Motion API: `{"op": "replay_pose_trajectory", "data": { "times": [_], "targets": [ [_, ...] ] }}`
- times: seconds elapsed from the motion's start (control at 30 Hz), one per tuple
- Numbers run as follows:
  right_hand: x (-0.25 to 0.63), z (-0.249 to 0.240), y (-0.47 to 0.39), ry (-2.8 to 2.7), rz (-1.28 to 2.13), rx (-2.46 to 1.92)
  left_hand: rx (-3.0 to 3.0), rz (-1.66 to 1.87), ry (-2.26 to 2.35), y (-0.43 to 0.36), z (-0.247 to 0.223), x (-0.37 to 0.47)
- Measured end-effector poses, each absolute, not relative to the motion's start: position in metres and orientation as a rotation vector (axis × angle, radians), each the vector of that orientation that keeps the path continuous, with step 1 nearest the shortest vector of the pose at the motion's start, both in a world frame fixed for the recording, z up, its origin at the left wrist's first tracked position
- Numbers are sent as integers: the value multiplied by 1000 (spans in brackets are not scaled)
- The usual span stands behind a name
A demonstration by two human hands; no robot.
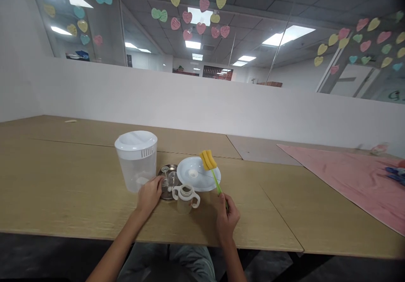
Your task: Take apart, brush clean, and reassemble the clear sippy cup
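My right hand (228,215) is closed round the green handle of a brush with a yellow sponge head (208,160), held upright over a white plate-like dish (198,185). My left hand (150,194) has its fingertips at the left edge of a round metal tray (166,196) that bears small clear parts (172,178); what its fingers touch is too small to tell. Between my hands stands an uncovered two-handled cup (185,197), in front of the dish. A translucent container with a white lid (136,141) stands behind my left hand.
A pink cloth (344,180) lies over the right side of the wooden table (79,189), with a dark blue item (396,174) on it. A white wall (202,104) with glass above runs behind. The table's front edge is near my forearms.
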State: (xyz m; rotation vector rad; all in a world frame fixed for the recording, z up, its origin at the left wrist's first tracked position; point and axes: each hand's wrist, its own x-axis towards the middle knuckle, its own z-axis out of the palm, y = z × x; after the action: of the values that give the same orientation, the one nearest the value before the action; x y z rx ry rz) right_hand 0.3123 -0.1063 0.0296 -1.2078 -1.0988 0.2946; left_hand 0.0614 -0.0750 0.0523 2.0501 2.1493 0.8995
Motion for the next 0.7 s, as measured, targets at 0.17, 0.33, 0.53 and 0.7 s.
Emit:
{"op": "replay_pose_trajectory", "data": {
  "times": [0.17,0.33,0.53,0.7],
  "targets": [
    [313,27,-104,-1097,279,-1205,2059,874,2169,-77,72,65],
    [314,24,-102,-1084,236,-1215,2055,599,2224,-73,66,59],
    [315,23,-101,-1083,281,-1248,2092,533,2266,-75,57,60],
    [315,24,-101,-1093,269,-1254,2136,655,2229,-80,64,65]
  ]
}}
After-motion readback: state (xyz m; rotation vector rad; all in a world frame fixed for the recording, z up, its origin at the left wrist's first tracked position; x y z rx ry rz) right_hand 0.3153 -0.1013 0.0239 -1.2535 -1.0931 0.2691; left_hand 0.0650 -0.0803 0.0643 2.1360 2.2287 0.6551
